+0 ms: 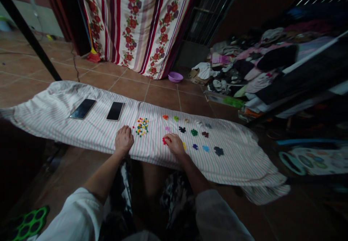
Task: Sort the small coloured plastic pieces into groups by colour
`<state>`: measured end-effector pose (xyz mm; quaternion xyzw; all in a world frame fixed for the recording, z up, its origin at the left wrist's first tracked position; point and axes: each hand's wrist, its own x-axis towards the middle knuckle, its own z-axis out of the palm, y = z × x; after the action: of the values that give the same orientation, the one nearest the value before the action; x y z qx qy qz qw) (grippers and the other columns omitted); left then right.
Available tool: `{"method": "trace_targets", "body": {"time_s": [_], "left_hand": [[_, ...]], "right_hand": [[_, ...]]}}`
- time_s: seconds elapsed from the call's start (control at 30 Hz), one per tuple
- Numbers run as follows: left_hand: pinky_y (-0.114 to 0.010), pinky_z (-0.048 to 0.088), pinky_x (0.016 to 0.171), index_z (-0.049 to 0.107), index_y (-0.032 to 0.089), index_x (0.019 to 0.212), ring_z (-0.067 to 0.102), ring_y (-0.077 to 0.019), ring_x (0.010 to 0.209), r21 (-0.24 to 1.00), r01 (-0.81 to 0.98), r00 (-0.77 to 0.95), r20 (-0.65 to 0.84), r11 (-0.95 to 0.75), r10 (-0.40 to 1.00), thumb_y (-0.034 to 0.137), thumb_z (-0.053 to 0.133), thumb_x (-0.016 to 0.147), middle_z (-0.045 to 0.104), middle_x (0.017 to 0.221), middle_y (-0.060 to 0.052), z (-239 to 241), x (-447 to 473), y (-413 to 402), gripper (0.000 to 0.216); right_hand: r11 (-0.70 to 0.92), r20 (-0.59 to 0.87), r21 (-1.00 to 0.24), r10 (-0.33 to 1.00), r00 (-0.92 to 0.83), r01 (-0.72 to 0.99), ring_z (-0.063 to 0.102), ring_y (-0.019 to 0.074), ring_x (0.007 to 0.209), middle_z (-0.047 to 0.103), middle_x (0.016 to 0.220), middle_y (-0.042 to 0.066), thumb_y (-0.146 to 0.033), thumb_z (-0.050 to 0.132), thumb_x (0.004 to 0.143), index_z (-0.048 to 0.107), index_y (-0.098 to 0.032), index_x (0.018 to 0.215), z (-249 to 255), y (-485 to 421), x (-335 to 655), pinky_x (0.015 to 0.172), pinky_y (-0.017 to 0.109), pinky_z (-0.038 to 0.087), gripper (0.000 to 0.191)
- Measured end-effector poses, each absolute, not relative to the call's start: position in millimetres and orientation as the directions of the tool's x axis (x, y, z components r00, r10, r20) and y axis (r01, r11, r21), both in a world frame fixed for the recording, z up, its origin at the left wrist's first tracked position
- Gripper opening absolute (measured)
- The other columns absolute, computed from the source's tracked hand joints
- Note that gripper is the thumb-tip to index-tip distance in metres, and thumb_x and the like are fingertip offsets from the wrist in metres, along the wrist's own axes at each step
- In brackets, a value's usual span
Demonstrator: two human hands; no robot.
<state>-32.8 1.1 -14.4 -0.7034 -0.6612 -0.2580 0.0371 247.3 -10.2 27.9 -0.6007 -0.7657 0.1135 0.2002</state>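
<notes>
My left hand (124, 139) rests on the striped cloth with its fingers curled under; whatever lies beneath them is hidden. Just to its right is a mixed scatter of small yellow, green, red and orange pieces (142, 127). My right hand (175, 144) has its fingertips pinched together at a small heap of red pieces (164, 140), partly covering it. Around it lie separate one-colour heaps: pink (167, 129), black (182, 129), green (194, 132), brown (205, 134), yellow (184, 146), dark blue (195, 146), light blue (206, 148) and dark grey (218, 151). Each piece is too small to make out.
Two phones (114, 111) lie on the left part of the striped cloth (152, 154). Orange (165, 117), lime green (176, 118) and pale heaps form the far row. Beyond are a floral curtain (136, 27), a purple basin (175, 77) and piled clothes (261, 59).
</notes>
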Motion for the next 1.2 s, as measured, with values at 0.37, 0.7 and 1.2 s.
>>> {"method": "trace_targets", "body": {"time_s": [0.37, 0.7, 1.2], "left_hand": [[-0.051, 0.019, 0.115, 0.043, 0.006, 0.139, 0.023, -0.032, 0.143, 0.189, 0.982, -0.027, 0.227, -0.016, 0.974, 0.036, 0.032, 0.091, 0.034, 0.15, -0.019, -17.9, -18.5, -24.8, 0.057], [-0.054, 0.016, 0.114, 0.044, 0.009, 0.138, 0.019, -0.0312, 0.144, 0.177, 0.984, -0.05, 0.252, 0.005, 0.966, 0.039, 0.034, 0.091, 0.028, 0.152, -0.018, -17.3, -11.6, -36.7, 0.057], [-0.058, 0.018, 0.111, 0.04, 0.017, 0.142, 0.012, -0.0299, 0.146, 0.189, 0.981, -0.092, 0.239, 0.046, 0.967, 0.037, 0.033, 0.092, 0.017, 0.157, -0.016, -14.5, -6.1, -36.9, 0.055]], "right_hand": [[0.219, 0.166, -0.371, 0.972, -0.167, 0.902, 0.053, 0.0181, 0.09, 0.066, 0.091, 0.005, -0.014, 0.054, 0.085, 0.068, -0.02, 0.088, 29.6, -18.4, 240.8, 0.081, 0.027, 0.036, 0.016], [0.236, 0.217, -0.396, 0.963, -0.159, 0.887, 0.053, 0.019, 0.093, 0.066, 0.098, 0.005, -0.015, 0.053, 0.086, 0.068, -0.021, 0.094, 22.1, -19.8, 244.3, 0.083, 0.029, 0.038, 0.018], [0.326, 0.366, -0.509, 0.92, -0.143, 0.796, 0.056, 0.0192, 0.093, 0.065, 0.095, 0.006, -0.017, 0.048, 0.086, 0.068, -0.021, 0.084, 19.3, -21.6, 249.9, 0.087, 0.032, 0.042, 0.02]]}}
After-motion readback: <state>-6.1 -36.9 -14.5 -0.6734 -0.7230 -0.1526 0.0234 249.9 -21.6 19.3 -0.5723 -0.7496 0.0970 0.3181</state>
